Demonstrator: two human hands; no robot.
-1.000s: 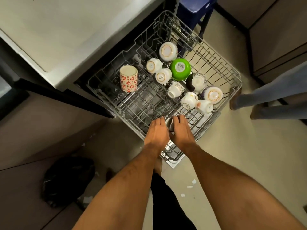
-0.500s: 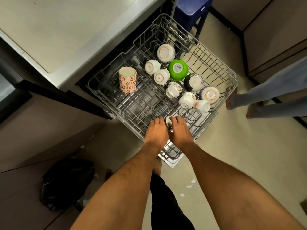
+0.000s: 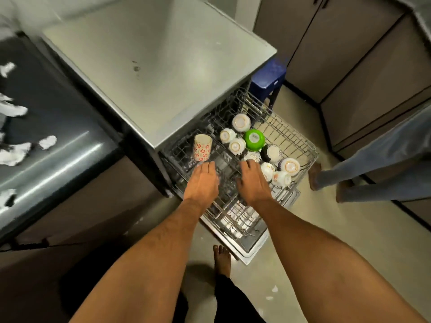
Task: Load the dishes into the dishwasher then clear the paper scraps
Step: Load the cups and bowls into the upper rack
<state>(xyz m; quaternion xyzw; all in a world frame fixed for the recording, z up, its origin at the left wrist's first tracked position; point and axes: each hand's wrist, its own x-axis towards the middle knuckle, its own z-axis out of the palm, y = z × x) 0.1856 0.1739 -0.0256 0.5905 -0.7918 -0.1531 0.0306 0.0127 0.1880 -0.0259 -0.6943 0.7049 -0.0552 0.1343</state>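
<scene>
Closest in, a bare foot stands on the floor between the two forearms, with a couple of white paper scraps lying off to the right of it. Further out, the left hand and right hand both rest palm-down on the wire rack, fingers loosely extended and a little apart from each other; can't tell if either is actually gripping a wire, but neither is holding a dish. The rack's long axis runs from the dishwasher opening out toward the lower right. Just past the left fingertips sits a floral cup, upright and leaning slightly. Beyond the right hand there's a cluster of upside-down bowls, including a green bowl, bases facing up.
</scene>
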